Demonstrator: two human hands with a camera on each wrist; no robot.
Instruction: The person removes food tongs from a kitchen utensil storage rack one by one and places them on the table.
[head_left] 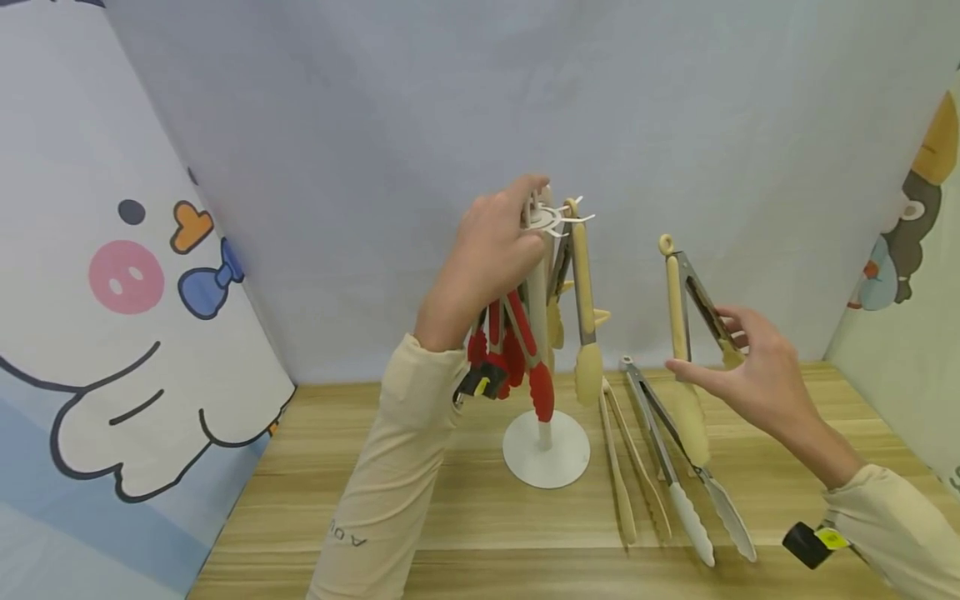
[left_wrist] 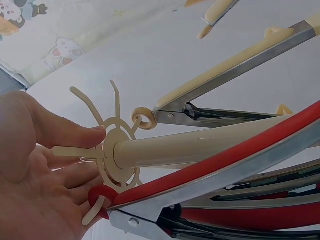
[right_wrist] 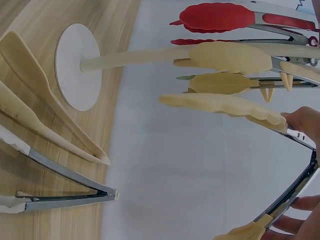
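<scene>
Right hand (head_left: 761,383) holds yellow tongs (head_left: 677,312) in air right of stand (head_left: 546,471), thumb on one arm, fingers on other, arms spread. Left hand (head_left: 491,250) grips stand top. Tongs could slip if thumb pressure eases; spread arms could knock hanging tongs (head_left: 585,287). Sideways pull might tip stand; left fingers might nudge red tongs (left_wrist: 165,182) off hook.

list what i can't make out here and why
Head view: exact count of red metal tongs, partly behind the left hand and black wrist camera.
Left wrist view: nearest red tongs' lower end, cut off by right edge.
Right wrist view: one head of the held cream-handled metal tongs, cut off by bottom edge.
</scene>
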